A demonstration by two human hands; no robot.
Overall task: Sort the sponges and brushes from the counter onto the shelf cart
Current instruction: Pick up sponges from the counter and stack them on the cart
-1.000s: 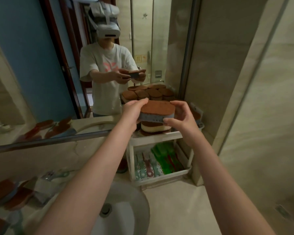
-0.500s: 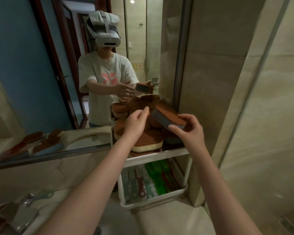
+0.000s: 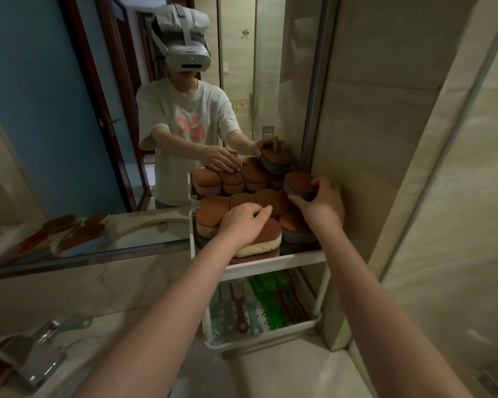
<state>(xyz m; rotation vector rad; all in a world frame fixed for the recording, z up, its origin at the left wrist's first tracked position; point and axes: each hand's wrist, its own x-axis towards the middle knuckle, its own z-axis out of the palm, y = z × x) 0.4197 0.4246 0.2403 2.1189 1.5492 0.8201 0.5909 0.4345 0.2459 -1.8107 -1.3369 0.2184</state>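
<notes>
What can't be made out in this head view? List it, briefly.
All in the head view:
- Pile: lower layers hidden by its upper sponges and the left hand; count unclear.
- Sponge in the right hand: underside hidden, so contact with the pile cannot be told.
- Brushes: upper ends hidden by the shelf rim; blurred.
- Counter things at lower left: blurred, cut by the edge.

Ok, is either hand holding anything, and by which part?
The right hand grips a grey-based sponge by its near right end. The left hand rests on the stacked sponges, holding nothing.
</notes>
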